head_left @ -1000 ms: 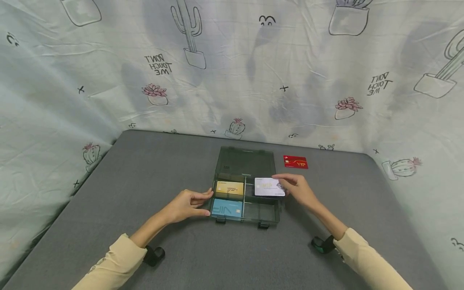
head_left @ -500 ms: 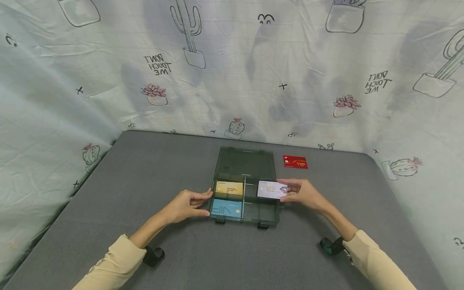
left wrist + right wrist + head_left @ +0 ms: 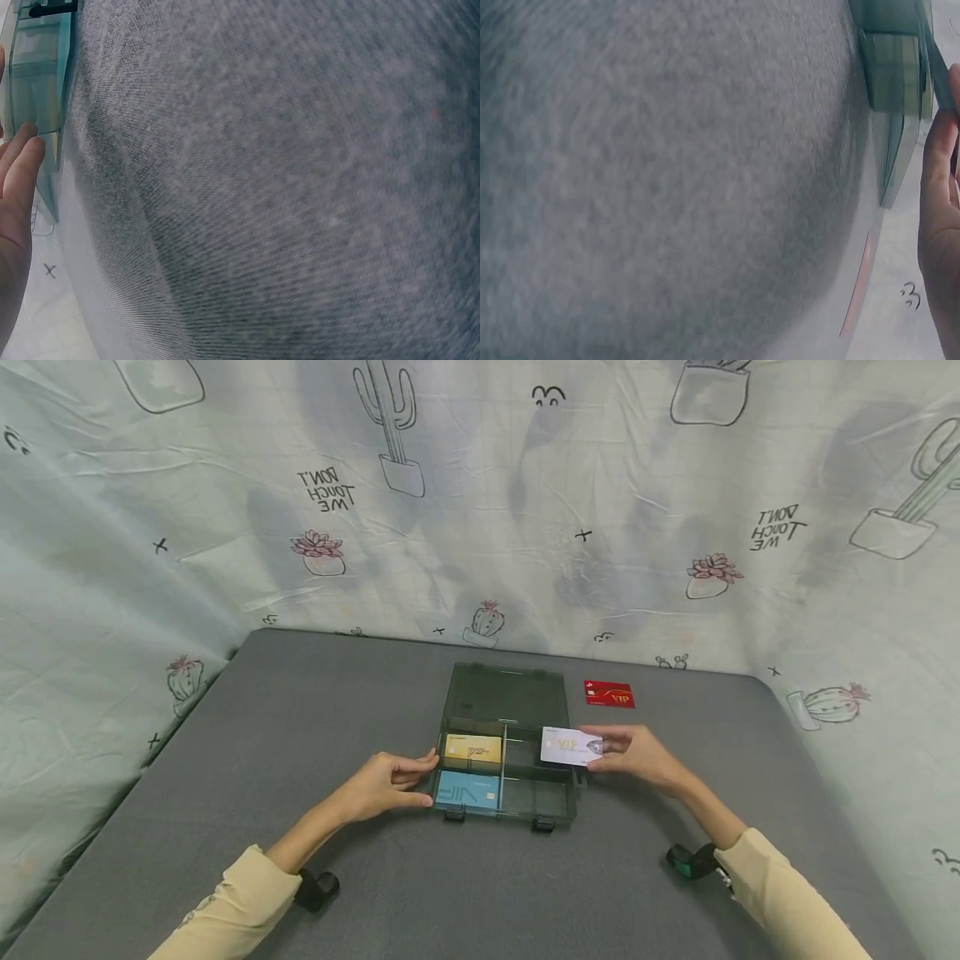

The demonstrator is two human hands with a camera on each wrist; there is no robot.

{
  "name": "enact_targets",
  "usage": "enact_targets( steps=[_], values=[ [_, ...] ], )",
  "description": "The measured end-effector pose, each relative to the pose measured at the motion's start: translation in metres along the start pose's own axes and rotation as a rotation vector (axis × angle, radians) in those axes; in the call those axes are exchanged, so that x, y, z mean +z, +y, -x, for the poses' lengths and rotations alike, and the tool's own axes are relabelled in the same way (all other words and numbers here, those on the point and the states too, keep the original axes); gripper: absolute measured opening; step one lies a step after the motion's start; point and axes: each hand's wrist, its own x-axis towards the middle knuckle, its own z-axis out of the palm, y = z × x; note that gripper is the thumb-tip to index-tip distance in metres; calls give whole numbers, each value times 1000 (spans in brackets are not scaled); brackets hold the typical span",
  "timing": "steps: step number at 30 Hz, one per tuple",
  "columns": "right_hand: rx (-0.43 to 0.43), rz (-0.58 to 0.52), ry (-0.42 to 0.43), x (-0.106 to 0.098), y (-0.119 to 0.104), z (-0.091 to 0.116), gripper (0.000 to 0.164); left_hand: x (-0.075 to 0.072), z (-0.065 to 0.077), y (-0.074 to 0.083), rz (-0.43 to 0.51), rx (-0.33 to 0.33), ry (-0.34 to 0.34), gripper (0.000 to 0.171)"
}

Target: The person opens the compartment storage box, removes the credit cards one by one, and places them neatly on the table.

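Note:
A dark translucent box [image 3: 538, 793] with its lid [image 3: 508, 693] swung back lies on the table. Its rear left compartment has a gold card [image 3: 472, 748], its front left one a blue card [image 3: 468, 790]. Thumb and fingers of my right hand [image 3: 637, 756] pinch the right end of a white VIP card [image 3: 564, 746], slightly tilted above the rear right compartment. In the right wrist view that card [image 3: 939, 71] appears edge-on beside the fingers. My left hand [image 3: 386, 787] touches the box's left side with fairly straight fingers [image 3: 22, 161].
A red VIP card [image 3: 610, 694] lies on the grey table [image 3: 360, 693] behind and right of the box. Two latches [image 3: 543, 825] stick out at the box's front edge. A patterned curtain [image 3: 480, 527] hangs behind the table.
My right hand has shifted right with the white card, regripping it at its right end between thumb and fingers. The left hand has stayed at the box's left side.

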Motion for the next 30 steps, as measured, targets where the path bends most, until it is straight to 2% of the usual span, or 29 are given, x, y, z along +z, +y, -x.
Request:
enact_targets(
  steps=[12, 15, 30],
  values=[
    [0, -140, -46, -26, 3, 4, 65, -1, -2, 1, 20, -6, -13, 67],
    [21, -161, -41, -34, 3, 7, 66, -2, -3, 2, 24, -8, -14, 67],
    [103, -154, -20, -67, 21, 19, 62, -2, -2, 2, 32, -14, -11, 68]
  ],
)
